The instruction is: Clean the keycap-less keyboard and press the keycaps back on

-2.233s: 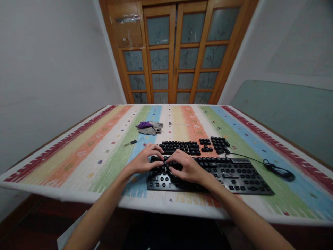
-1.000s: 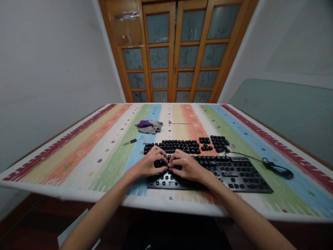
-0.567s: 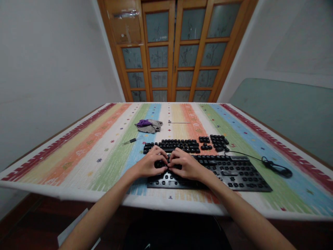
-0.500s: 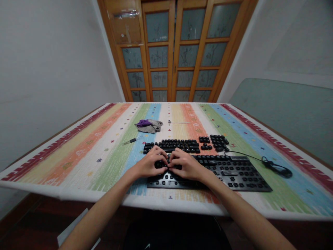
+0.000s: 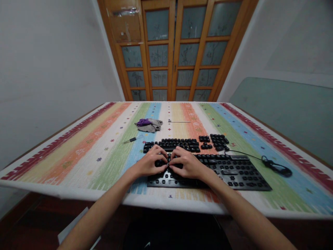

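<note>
A black keyboard (image 5: 247, 173) lies near the table's front edge, with bare key sockets over most of it and keycaps along its back row. Over its left half, my left hand (image 5: 154, 161) and my right hand (image 5: 186, 163) meet, fingers curled and tips pinched close together. Whatever is between the fingertips is too small or hidden to make out. Just behind the keyboard, loose black keycaps (image 5: 179, 143) are laid out in rows like a key layout. Another block of keycaps (image 5: 219, 140) sits to the right of these.
A black-handled wire tool (image 5: 133, 139) lies left of the keycaps. Farther back are a crumpled grey and purple cloth (image 5: 148, 125) and a thin rod (image 5: 179, 122). The keyboard's coiled cable (image 5: 278, 168) rests at right on the striped tablecloth (image 5: 104, 139).
Both hands stay at the same spot on the keyboard, with only slight shifts of the fingers. The right hand's fingertips have moved a little.
</note>
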A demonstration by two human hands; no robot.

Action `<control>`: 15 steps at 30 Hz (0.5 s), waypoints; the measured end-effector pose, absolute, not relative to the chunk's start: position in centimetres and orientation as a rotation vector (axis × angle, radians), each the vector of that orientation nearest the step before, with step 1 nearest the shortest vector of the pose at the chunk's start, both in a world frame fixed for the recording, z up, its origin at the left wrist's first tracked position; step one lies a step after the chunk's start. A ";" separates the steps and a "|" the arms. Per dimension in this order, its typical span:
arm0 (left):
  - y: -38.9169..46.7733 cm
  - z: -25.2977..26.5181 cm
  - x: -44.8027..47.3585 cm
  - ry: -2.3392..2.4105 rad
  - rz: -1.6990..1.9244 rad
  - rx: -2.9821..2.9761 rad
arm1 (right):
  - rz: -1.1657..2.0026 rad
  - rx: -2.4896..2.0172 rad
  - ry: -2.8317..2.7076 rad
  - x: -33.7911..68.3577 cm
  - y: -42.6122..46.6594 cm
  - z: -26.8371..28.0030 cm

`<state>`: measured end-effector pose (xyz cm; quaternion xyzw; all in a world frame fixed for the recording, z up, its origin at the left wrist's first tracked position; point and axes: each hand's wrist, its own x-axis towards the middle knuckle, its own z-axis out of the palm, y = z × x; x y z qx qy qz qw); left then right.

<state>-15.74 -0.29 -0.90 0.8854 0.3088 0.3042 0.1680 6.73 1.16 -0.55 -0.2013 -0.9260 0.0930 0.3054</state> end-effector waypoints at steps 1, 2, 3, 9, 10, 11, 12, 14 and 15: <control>-0.3 -0.9 -15.7 0.874 0.868 2.520 | 0.244 -0.535 -2.458 6.7 1.2 -0.6; -0.2 -0.9 -15.7 0.870 0.866 2.522 | 0.245 -0.532 -2.465 6.7 1.2 -0.6; -0.2 -0.9 -15.7 0.867 0.861 2.523 | 0.246 -0.528 -2.470 6.7 1.2 -0.6; -0.2 -0.8 -15.7 0.874 0.847 2.555 | 0.211 -0.530 -2.472 6.5 1.3 -0.9; -0.2 -0.8 -15.7 0.872 0.836 2.570 | 0.210 -0.528 -2.487 6.4 1.3 -0.9; -0.2 -0.8 -15.7 0.869 0.823 2.586 | 0.207 -0.526 -2.505 6.4 1.3 -1.0; -0.1 -0.7 -15.7 0.865 0.813 2.604 | 0.200 -0.526 -2.523 6.4 1.3 -1.0; -0.1 -0.7 -15.7 0.852 0.804 2.648 | 0.173 -0.537 -2.546 6.4 1.4 -1.0; -0.1 -0.6 -15.7 0.847 0.805 2.672 | 0.154 -0.547 -2.549 6.4 1.4 -1.0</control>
